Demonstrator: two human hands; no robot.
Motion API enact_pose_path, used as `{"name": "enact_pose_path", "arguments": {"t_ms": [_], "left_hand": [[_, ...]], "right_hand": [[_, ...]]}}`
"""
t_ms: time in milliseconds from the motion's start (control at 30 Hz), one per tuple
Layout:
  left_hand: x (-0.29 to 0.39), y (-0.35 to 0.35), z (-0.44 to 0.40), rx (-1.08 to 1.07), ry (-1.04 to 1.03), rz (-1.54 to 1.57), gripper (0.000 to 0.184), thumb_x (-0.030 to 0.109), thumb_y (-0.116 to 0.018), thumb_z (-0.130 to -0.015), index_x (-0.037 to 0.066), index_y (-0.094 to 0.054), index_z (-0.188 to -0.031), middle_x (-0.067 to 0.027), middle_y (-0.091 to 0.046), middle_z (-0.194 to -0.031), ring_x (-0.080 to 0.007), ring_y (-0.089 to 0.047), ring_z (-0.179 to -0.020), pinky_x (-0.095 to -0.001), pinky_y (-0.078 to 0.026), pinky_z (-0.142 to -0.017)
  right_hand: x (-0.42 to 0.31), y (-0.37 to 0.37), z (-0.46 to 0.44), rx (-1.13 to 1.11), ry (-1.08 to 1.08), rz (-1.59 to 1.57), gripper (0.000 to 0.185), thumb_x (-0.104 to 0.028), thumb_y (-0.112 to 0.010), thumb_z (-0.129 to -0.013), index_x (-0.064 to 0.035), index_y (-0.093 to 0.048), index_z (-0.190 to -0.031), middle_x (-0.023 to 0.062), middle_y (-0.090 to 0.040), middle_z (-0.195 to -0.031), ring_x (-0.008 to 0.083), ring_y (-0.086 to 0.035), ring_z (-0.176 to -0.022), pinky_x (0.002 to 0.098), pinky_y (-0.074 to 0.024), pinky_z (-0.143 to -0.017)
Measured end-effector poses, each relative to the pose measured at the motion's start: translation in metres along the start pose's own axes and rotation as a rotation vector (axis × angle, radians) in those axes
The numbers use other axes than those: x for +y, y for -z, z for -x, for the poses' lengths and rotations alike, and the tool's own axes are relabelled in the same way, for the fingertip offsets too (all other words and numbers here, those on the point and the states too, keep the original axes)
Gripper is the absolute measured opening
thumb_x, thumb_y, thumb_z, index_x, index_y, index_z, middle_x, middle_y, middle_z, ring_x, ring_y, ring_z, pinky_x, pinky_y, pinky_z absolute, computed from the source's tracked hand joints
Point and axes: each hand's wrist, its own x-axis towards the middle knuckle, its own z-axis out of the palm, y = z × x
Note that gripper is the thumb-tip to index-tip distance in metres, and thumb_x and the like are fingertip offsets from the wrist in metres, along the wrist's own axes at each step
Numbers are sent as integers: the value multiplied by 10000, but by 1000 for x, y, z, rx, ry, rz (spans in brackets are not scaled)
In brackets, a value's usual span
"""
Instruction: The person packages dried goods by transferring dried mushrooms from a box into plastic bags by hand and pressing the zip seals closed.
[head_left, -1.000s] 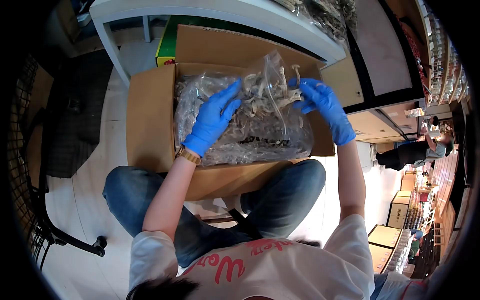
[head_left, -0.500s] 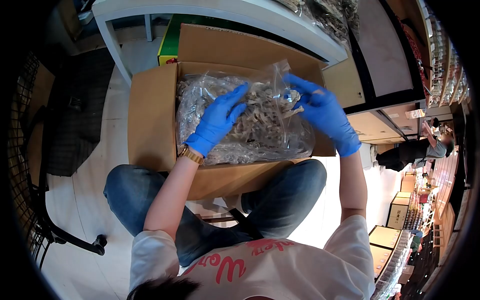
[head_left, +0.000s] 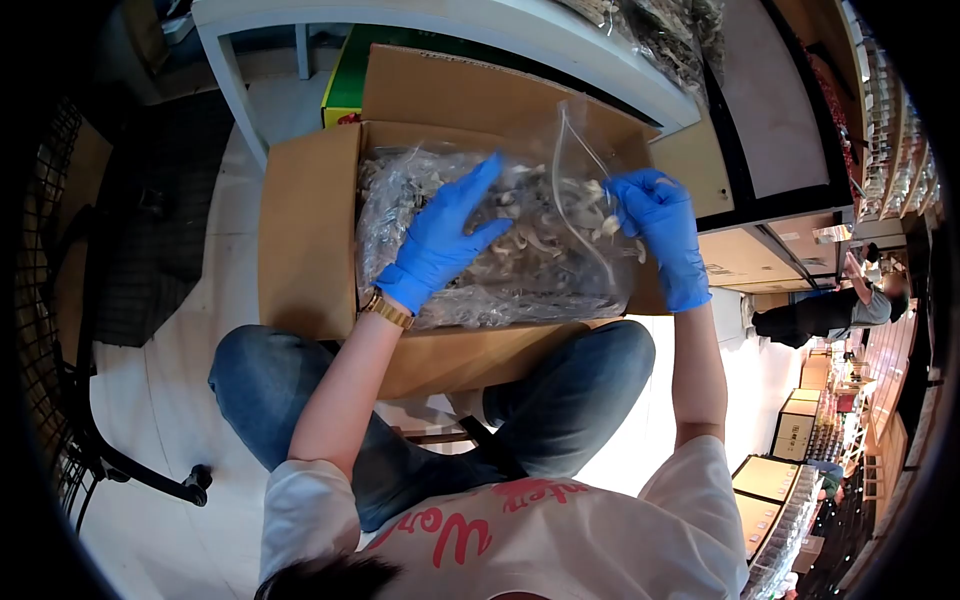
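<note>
Head view: the box [head_left: 308, 235] is open between the person's knees, with clear plastic [head_left: 385, 190] lining its interior. Pale dried mushrooms [head_left: 540, 243] lie inside the box, with the clear bag [head_left: 559, 165] standing over their right part, its zip strip curving downward. The left hand [head_left: 440, 240], gloved in blue, is above the left part of the mushrooms; its fingers are extended close together, the thumb spread apart. A gold watch [head_left: 390, 309] encircles the left wrist. The right hand [head_left: 658, 225], also gloved, is at the bag's right side; its fingers are curled and bunched, but whether they pinch a mushroom or the bag cannot be told. The white desk [head_left: 450, 18] is beyond the box.
</note>
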Motion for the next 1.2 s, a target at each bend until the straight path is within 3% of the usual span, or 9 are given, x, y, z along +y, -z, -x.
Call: {"name": "enact_pose_path", "arguments": {"t_ms": [200,300,567,733,800,900,967,1033,1200], "left_hand": [[41,23,-7,120,-231,-121,735,205,-696,-803,169,-348,-1450,-109,-318,-1501,-325,-469,-1248,-391,-394,-1029],[61,32,-7,-24,-341,-240,745,207,-696,-784,207,-356,-1448,-116,-324,-1494,-310,-552,-1119,-387,-466,-931],[57,33,3,-62,-525,-465,154,201,-667,-795,125,-625,-921,0,-598,-1024,-230,-615,-821,-343,-506,-708],[86,49,7,-60,-472,-416,143,175,-669,-797,108,-629,-918,-25,-603,-978,-236,-611,-806,-332,-504,-704],[89,63,9,-41,-426,-425,149,160,-673,-796,100,-629,-924,-35,-604,-969,-239,-609,-805,-321,-500,-701],[86,82,9,50,-330,-399,183,102,-696,-778,78,-629,-946,-50,-605,-960,-220,-603,-787,-288,-486,-693],[84,88,12,105,-226,-320,228,33,-709,-757,63,-627,-968,-53,-603,-958,-183,-584,-770,-272,-471,-689],[80,92,12,117,-232,-351,209,73,-699,-777,83,-616,-969,-46,-605,-951,-204,-612,-780,-283,-485,-682],[79,101,10,124,-212,-366,207,63,-693,-784,78,-601,-968,-49,-614,-925,-201,-643,-781,-281,-500,-673]], "right_hand": [[-45,12,0,-8,53,-25,184,-142,-648,-863,13,-704,-944,39,-614,-663,61,-526,-517,208,-412,-482],[-37,-1,-5,-78,33,206,198,-157,-650,-865,22,-706,-928,29,-606,-671,62,-526,-518,212,-418,-486],[-43,14,-16,-19,114,274,196,-143,-652,-854,-22,-715,-994,20,-616,-725,63,-526,-578,213,-420,-530],[-39,12,-12,-87,124,84,232,-196,-671,-849,-16,-709,-990,8,-608,-758,77,-539,-654,225,-437,-604],[-34,10,-11,-126,377,-79,290,-221,-655,-862,-22,-687,-1070,9,-612,-780,77,-542,-691,229,-445,-649],[71,-8,-53,-135,6,-60,338,-238,-643,-867,-35,-658,-1136,65,-660,-851,139,-602,-786,282,-482,-736],[133,-29,-60,-229,158,272,385,-242,-665,-847,-49,-631,-1179,133,-683,-938,241,-643,-894,349,-495,-833],[172,-48,-61,-429,-9,531,528,-266,-721,-794,-61,-567,-1255,189,-650,-1101,315,-621,-1031,378,-468,-930],[268,-113,-76,-374,237,508,877,-308,-816,-669,-141,-382,-1413,250,-431,-1358,387,-539,-1134,403,-453,-977]]}}
